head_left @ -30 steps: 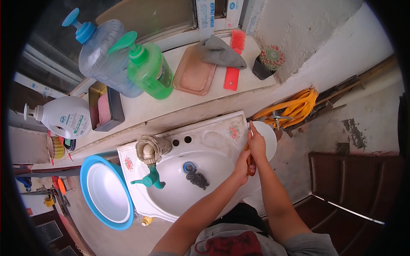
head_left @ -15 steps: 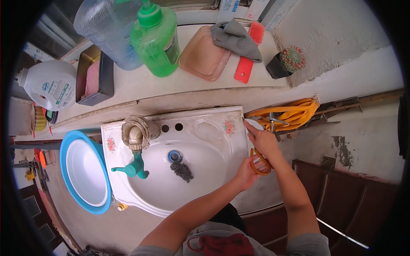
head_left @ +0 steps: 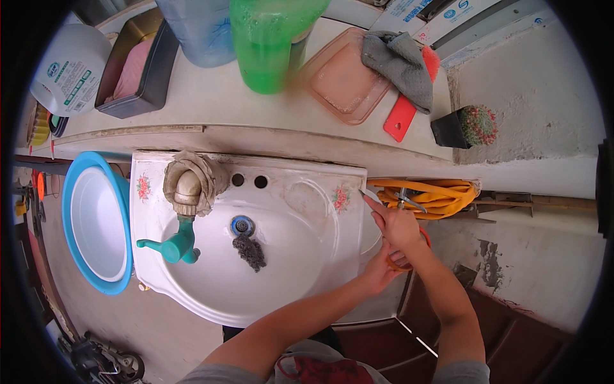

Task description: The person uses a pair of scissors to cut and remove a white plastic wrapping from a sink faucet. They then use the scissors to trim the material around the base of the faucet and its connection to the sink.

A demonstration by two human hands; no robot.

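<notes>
Beyond the sink's right edge, my two hands are close together on a pair of scissors with orange loop handles (head_left: 426, 237). My left hand (head_left: 380, 271) is closed around the lower handle loop. Just above it, my right hand (head_left: 403, 228) covers the middle of the scissors, its index finger stretched along toward the sink's upper right corner. A small dark tip shows by that fingertip; most of the blades are hidden. In the white sink basin (head_left: 294, 256), a dark grey scouring ball (head_left: 249, 253) lies beside the drain (head_left: 242, 225).
A tap with a green handle (head_left: 176, 246) stands at the sink's left. A blue-rimmed basin (head_left: 71, 211) is further left. Coiled yellow hose (head_left: 448, 200) lies right of the sink. The ledge holds a green bottle (head_left: 265, 61), a plastic lid (head_left: 348, 80), a grey cloth (head_left: 400, 67) and a potted cactus (head_left: 478, 125).
My view has shifted, so the ledge appears nearer. My right hand has drawn closer to my left, covering more of the scissors; the pale blade visible earlier is now hidden.
</notes>
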